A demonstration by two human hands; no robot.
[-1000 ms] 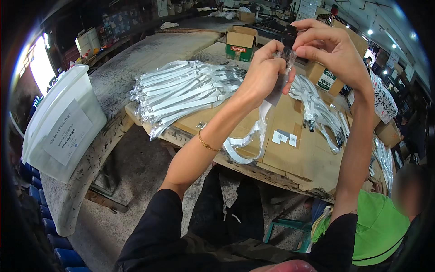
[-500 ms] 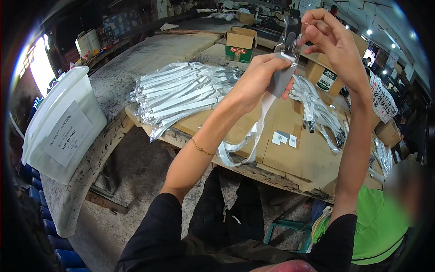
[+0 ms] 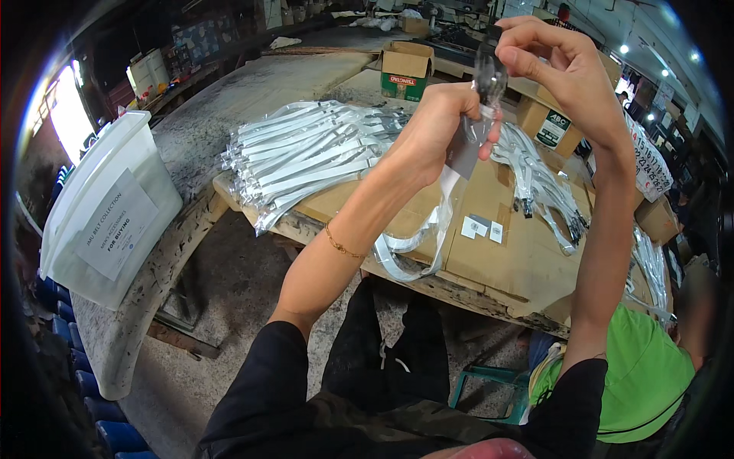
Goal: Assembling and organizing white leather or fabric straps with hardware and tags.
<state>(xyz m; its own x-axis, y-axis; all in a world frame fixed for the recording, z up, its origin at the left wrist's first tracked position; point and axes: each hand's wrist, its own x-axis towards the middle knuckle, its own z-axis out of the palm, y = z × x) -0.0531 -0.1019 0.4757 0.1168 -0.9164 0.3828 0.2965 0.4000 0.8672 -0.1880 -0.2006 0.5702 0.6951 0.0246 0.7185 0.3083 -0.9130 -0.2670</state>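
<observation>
A white belt (image 3: 441,229) in clear plastic hangs from my raised hands, its lower end curling onto the cardboard-covered table. My left hand (image 3: 443,122) is closed round its upper part, thumb over a grey card tag (image 3: 462,155). Above the left fist, the clear plastic wrap (image 3: 489,76) stands up around a dark end piece. My right hand (image 3: 556,73) pinches the top of that plastic, its other fingers curled; the exact grip is partly hidden. Small white and grey cards (image 3: 475,227) lie on the cardboard below.
A large pile of plastic-wrapped white belts (image 3: 306,157) lies at left, and a smaller pile (image 3: 535,172) at right. Behind stand open cardboard boxes (image 3: 407,67). A white bin (image 3: 107,206) is on the far-left bench. A person in a green shirt (image 3: 642,375) sits close at my right.
My right hand has shifted slightly left and its fingers have closed in on the plastic's top. My left hand has turned a little, and the grey tag sits lower beneath it.
</observation>
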